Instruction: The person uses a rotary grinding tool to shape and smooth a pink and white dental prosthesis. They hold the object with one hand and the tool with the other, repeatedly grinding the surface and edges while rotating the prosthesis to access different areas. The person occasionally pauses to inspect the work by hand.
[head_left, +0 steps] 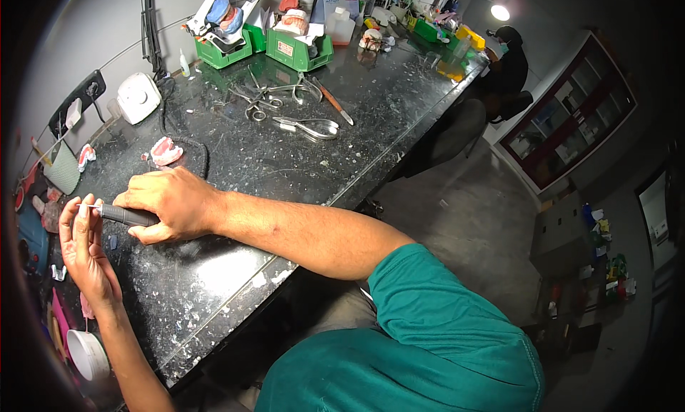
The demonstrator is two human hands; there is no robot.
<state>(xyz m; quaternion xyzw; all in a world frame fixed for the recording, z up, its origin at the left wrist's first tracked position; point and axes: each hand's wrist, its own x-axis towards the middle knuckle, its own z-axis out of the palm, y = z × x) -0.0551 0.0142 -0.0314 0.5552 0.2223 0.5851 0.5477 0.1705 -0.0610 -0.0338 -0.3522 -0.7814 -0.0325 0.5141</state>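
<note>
1. Handpiece: dark grey cylinder, ridged grip, thin pale shank out of its left end.
2. Bench: black, glossy top, speckled with white residue; the lamp glare washes out a patch by the near edge.
3. Dental model: pink and white, arch-shaped, on the bench beyond the right hand.
4. Pliers: shiny metal, curved handles. Knife: reddish-brown handle, lying at a slant behind them.
5. Green bins: plastic, open-topped, loaded with more models; a squat translucent bottle stands alongside.
6. Edges: near bench edge runs diagonally from lower left to upper right (bent by the lens), chipped and white-spotted. Right forearm crosses over it.
7. Room: bare bench between the right forearm and the pliers; the left side is tighter, with a white cup beside the left forearm.
8. Right hand: fingers curled round the handpiece body, firm hold.
9. Left hand: fingers raised, partly bent, fingertips at the shank; can't tell if they pinch it.
10. Handpiece lies between the hands, inside the right grip, shank pointing at the left fingertips.
</note>
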